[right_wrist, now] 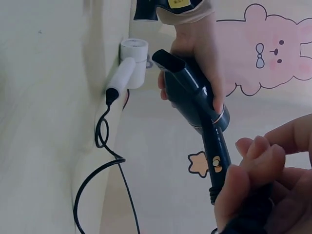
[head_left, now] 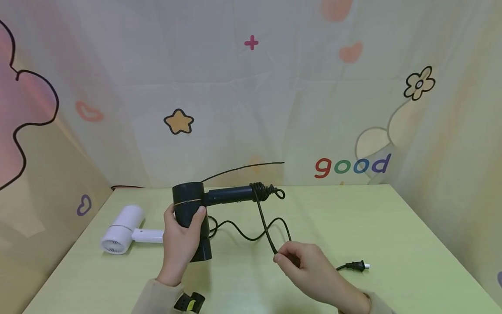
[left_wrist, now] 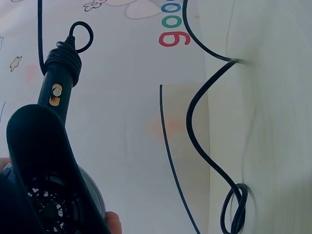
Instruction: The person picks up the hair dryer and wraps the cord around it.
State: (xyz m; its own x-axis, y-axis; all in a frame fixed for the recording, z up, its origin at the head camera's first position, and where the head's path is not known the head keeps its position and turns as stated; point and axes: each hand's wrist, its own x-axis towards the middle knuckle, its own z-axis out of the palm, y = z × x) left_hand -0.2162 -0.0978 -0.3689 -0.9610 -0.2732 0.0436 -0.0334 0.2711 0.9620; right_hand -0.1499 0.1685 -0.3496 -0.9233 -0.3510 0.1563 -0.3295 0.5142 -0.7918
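Cord [head_left: 271,242] is running straight from the coils [head_left: 259,192] on the handle [head_left: 231,195] to my right hand [head_left: 310,270], which is pinching it, while my left hand [head_left: 182,240] is grasping the black dryer [head_left: 196,192] round its barrel [head_left: 186,214], up above the table [head_left: 423,261]. I am reading the step as winding, though unwinding could be looking the same. For neat turns, I am wanting light, even tension, a steady handle, and each pass landing beside the last, clear of the small loop [left_wrist: 91,36] at the end. I am watching that the white dryer's cord [left_wrist: 189,119], lying behind, isn't snagging. For room, I am favouring the right, where the table is stretching toward its edge past the plug [head_left: 356,266]; leftward, the white dryer [head_left: 119,231] is lying close, and the curtain [head_left: 274,109] is bounding the back.
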